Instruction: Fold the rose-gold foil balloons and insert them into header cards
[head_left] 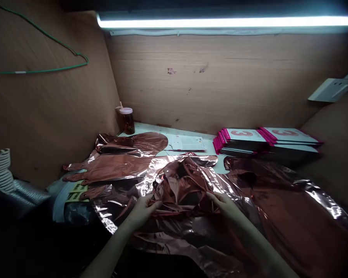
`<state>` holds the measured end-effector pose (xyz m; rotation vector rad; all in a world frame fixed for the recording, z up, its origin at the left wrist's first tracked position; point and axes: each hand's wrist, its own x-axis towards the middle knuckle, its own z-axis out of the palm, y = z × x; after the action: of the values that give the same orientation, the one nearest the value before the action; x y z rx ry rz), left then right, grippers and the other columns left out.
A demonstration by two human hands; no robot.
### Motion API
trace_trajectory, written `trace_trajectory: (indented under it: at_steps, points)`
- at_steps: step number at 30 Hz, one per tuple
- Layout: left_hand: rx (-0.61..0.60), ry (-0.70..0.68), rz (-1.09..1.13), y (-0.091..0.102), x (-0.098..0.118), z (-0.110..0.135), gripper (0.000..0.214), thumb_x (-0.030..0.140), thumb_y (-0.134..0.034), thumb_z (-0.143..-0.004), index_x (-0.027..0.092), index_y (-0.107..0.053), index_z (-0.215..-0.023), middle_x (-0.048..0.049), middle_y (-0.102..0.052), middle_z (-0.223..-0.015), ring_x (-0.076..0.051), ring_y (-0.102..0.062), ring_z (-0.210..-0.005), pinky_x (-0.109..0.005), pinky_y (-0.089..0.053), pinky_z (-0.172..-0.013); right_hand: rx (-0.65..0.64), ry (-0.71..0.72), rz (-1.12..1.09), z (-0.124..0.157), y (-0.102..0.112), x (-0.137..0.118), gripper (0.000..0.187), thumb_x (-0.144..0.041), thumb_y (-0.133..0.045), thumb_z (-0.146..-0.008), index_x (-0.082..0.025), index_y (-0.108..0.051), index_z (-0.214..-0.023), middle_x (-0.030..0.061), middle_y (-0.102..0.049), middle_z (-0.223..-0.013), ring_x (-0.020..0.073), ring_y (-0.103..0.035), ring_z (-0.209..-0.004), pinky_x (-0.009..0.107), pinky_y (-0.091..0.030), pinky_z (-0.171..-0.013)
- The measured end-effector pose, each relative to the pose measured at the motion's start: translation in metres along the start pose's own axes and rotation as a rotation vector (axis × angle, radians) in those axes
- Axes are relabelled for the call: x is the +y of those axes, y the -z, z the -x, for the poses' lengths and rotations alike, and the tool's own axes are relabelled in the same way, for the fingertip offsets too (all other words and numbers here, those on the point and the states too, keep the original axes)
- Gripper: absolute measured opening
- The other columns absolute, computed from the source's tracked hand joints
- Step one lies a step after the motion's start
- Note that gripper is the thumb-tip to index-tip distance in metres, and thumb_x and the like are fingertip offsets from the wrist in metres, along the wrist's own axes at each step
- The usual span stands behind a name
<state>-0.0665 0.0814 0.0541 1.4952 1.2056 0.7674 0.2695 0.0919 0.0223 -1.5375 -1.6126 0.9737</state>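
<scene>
A crumpled rose-gold foil balloon point(183, 181) is stretched between my two hands, low over the front of the table. My left hand point(145, 208) pinches its left side, thumb on top. On the right side, my right hand point(219, 202) grips the foil with its fingertips; part of those fingers is tucked behind the folds. More flat foil balloons of the same colour lie around it: a pile point(118, 166) on the left with rounded tabs at its edge, and a large sheet point(292, 216) on the right. Foil also hangs down in front of me.
Stacks of pink-edged packets printed with a 3 point(243, 134) stand at the back right. A printed card point(188, 143) lies at the back, and a lidded cup point(129, 121) stands in the left corner. Wooden walls enclose the table; a green hanger point(46, 71) hangs left.
</scene>
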Motion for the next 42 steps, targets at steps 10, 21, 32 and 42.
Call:
trace_trajectory:
  at_steps: [10, 21, 32, 42]
  points:
    - [0.199, 0.0, -0.108, -0.009, -0.017, -0.004, 0.034, 0.049, -0.06, -0.083, 0.016, -0.06, -0.074, -0.0028, -0.065, -0.071, -0.019, -0.06, -0.07, -0.027, -0.043, -0.065, 0.165, -0.038, 0.061, -0.003, -0.007, 0.011, 0.044, -0.058, -0.049, -0.084, -0.022, -0.049, -0.059, -0.0007, -0.05, -0.053, 0.0158, -0.047, -0.054, 0.027, -0.038, -0.054]
    - [0.54, -0.225, -0.789, -0.054, 0.008, 0.003, 0.051, 0.028, -0.05, -0.092, 0.014, -0.047, -0.14, -0.019, -0.055, -0.136, -0.036, -0.044, -0.133, -0.057, -0.029, -0.112, 0.079, -0.018, 0.061, 0.032, -0.005, 0.012, 0.029, -0.046, -0.052, -0.087, -0.021, -0.054, -0.1, -0.0026, -0.062, -0.058, 0.0176, -0.059, -0.054, 0.028, -0.045, -0.058]
    - [-0.081, -0.067, -1.038, -0.13, 0.029, -0.071, 0.074, 0.062, -0.041, -0.088, 0.031, -0.025, -0.153, -0.0081, -0.013, -0.162, -0.057, 0.0, -0.141, -0.085, -0.003, -0.099, 0.341, 0.168, 0.339, 0.039, -0.035, 0.026, 0.029, -0.04, -0.041, -0.091, -0.019, -0.059, -0.099, 0.0118, -0.067, -0.091, 0.0278, -0.062, -0.085, 0.044, -0.047, -0.081]
    - [-0.062, -0.19, -1.087, -0.105, 0.032, -0.112, 0.058, 0.047, -0.023, -0.099, 0.028, -0.023, -0.154, -0.0039, -0.021, -0.161, -0.036, -0.012, -0.148, -0.062, -0.008, -0.118, 0.397, 0.292, 0.562, 0.035, -0.042, 0.035, 0.026, -0.031, -0.037, -0.097, -0.019, -0.059, -0.106, 0.0079, -0.064, -0.086, 0.0222, -0.061, -0.077, 0.036, -0.05, -0.073]
